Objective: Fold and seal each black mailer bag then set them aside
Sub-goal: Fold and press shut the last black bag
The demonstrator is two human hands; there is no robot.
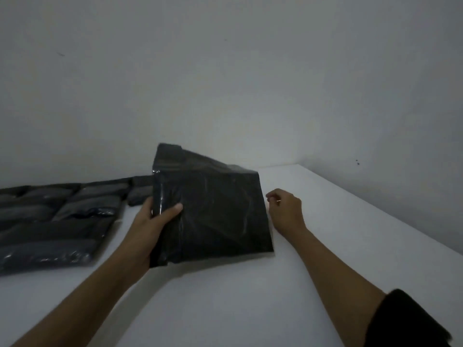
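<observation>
Black sleeve cloth (411, 321) shows nearest, at the elbow of the right arm, and both bare forearms reach forward over the white table (225, 309). Left hand (152, 221) grips the black mailer bag (213, 214) by its left edge, with the thumb on the front face and the other fingers curled behind it. This bag is glossy, wrinkled plastic, held partly raised, and its top flap (175, 159) stands up behind the fingers, so I judge it is not yet folded down and sealed. Right hand (285, 209) is just beside the bag's right edge, with fingers curled loosely; a tiny pale thing near the fingertips is too small to identify. Farther left of the left fingers, a group of dark packed bags (55, 221) lies flat in rows, probably finished ones, though dim light hides their seals.
</observation>
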